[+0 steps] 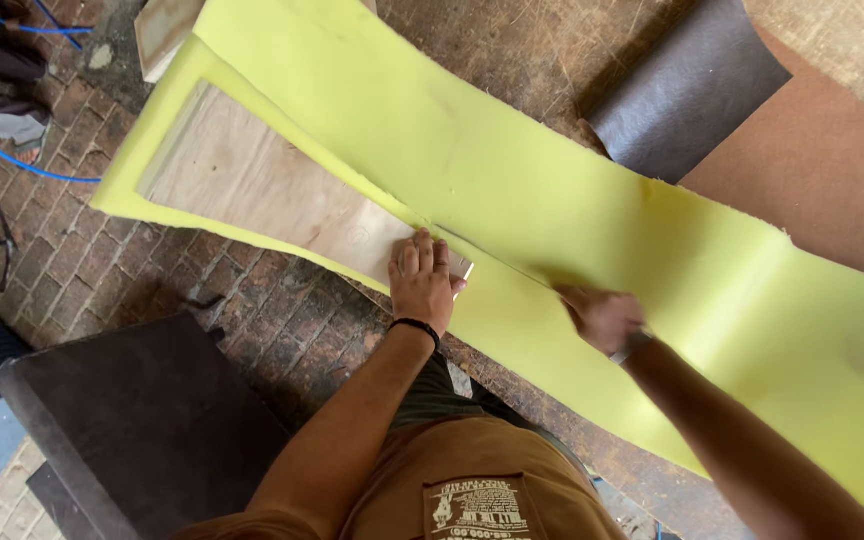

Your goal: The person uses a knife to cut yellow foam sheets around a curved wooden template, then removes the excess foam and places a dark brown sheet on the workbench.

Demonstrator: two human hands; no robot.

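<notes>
Setting: a workshop, likely upholstery or furniture work. Evidence: scarred, scratched wooden desk [552, 50] carrying a long sheet of yellow-green foam [552, 190]; a flat plywood board [252, 185] lying on the foam; pieces of dark brown leatherette [687, 95] and reddish-brown hardboard [812, 170]; worn brick floor [82, 270] with a blue hose [12, 160].

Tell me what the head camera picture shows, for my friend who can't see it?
A person presses their left hand flat on a wooden board lying on a long sheet of yellow-green foam, while their right hand rests on the foam beside it. The foam lies across a worn wooden table, with brown sheets at the far end and a brick floor below.
</notes>
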